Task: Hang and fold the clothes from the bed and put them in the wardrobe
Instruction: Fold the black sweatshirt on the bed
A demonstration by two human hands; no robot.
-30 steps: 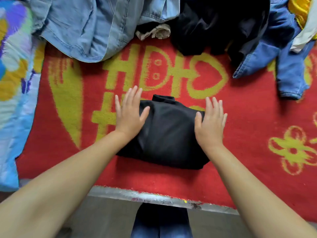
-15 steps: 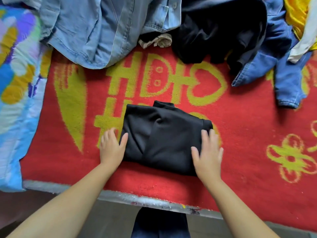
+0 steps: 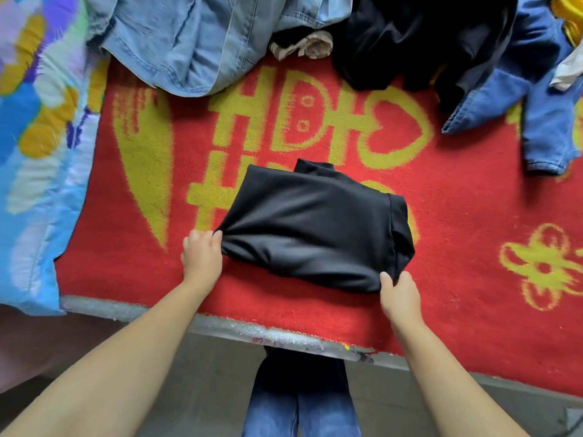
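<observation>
Where flat palms pressed the fold a moment ago, the left hand [image 3: 202, 255] now pinches the near-left corner of the folded black garment [image 3: 312, 228] and the right hand [image 3: 399, 293] its near-right corner, likely to carry it off the red-and-yellow blanket [image 3: 473, 216]; denim shirt [image 3: 202, 42], dark clothes [image 3: 419, 39] and jeans [image 3: 542, 115] wait behind.

Two bare forearms are being shown without sleeves, the left hand [image 3: 202, 258] and right hand [image 3: 400, 294] without rings or watches. Blue jeans [image 3: 301, 405] are being worn below them.
</observation>
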